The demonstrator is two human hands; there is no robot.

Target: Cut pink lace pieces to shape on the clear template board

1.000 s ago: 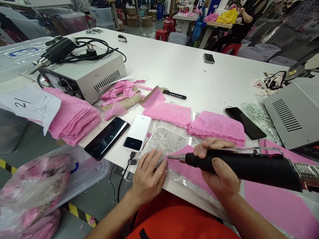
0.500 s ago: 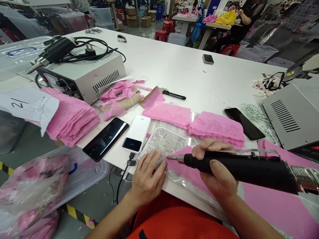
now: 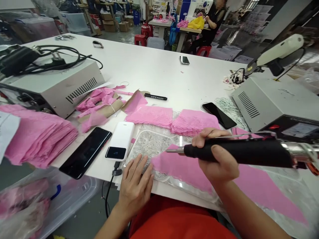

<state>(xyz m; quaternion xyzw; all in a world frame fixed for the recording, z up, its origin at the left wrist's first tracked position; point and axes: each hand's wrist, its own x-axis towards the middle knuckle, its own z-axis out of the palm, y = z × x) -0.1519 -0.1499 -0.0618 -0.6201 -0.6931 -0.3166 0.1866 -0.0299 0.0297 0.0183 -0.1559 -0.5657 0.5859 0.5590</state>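
Observation:
My right hand (image 3: pixel 219 156) is wrapped round a black handheld tool (image 3: pixel 239 150) whose metal tip points left, over the pink fabric (image 3: pixel 184 167). The fabric lies on a clear plastic-covered plate with rhinestone-like bits (image 3: pixel 151 141). My left hand (image 3: pixel 137 186) rests flat at the plate's near left edge, fingers apart, its fingertips by the fabric's left point. Behind the plate are two stacks of pink lace pieces (image 3: pixel 149 115), (image 3: pixel 194 121). A white power bank (image 3: pixel 120 139) and a black phone (image 3: pixel 86 152) lie left of my left hand.
Grey boxes stand at left (image 3: pixel 53 83) and right (image 3: pixel 276 103). A pink fabric pile (image 3: pixel 40 136) sits at the table's left edge. A marker (image 3: pixel 156 97), another phone (image 3: pixel 219 115) and green cords (image 3: pixel 229 108) lie farther back. A seated person (image 3: pixel 211 25) is in the background.
The view has turned right, so the table's things appear farther left. The tool's tip has moved away from my left fingertips, to the right over the fabric.

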